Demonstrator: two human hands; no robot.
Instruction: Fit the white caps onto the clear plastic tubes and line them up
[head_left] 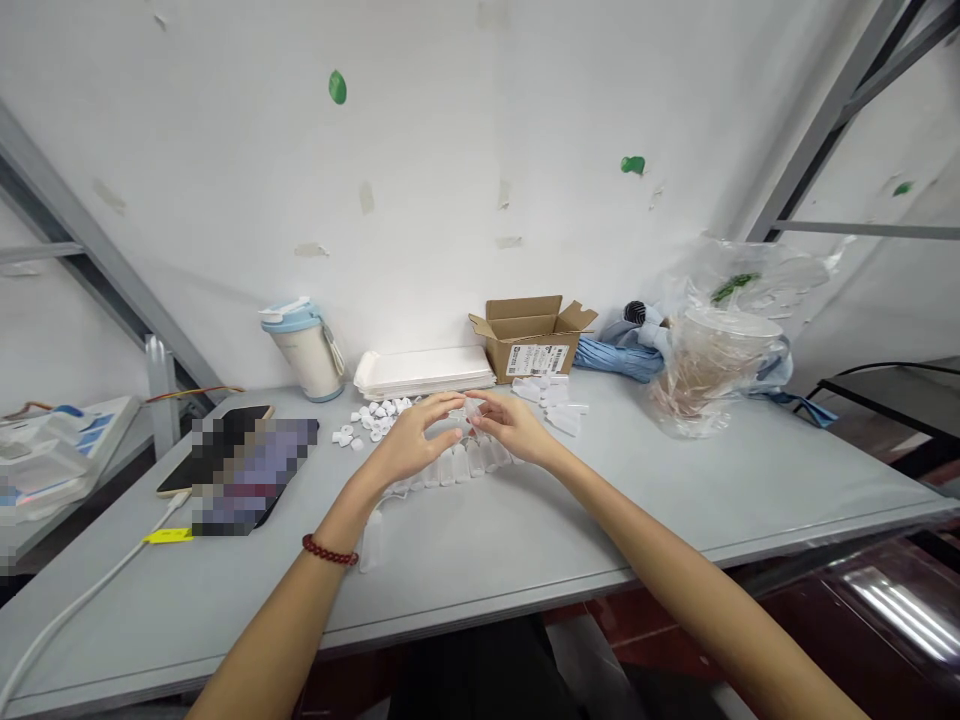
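Observation:
My right hand (516, 425) pinches a small translucent plastic tube (472, 408) between thumb and fingertips, above the middle of the table. Facing it, my left hand (415, 436) is curved with thumb and fingers apart; its fingertips come close to the tube, and I cannot tell whether they touch it. Just below both hands, several similar translucent tubes (459, 464) lie side by side in a row, partly covered by the hands. One more tube (371, 543) lies by my left wrist. Small white caps (377, 417) are heaped beyond my left hand.
More translucent pieces (559, 405) lie before an open cardboard box (529, 345). White trays (424, 371) are stacked beside it. A tumbler (306, 352) and two phones (255, 480) are at left. Blue cords (619, 358) and a plastic-wrapped container (712, 370) stand at right.

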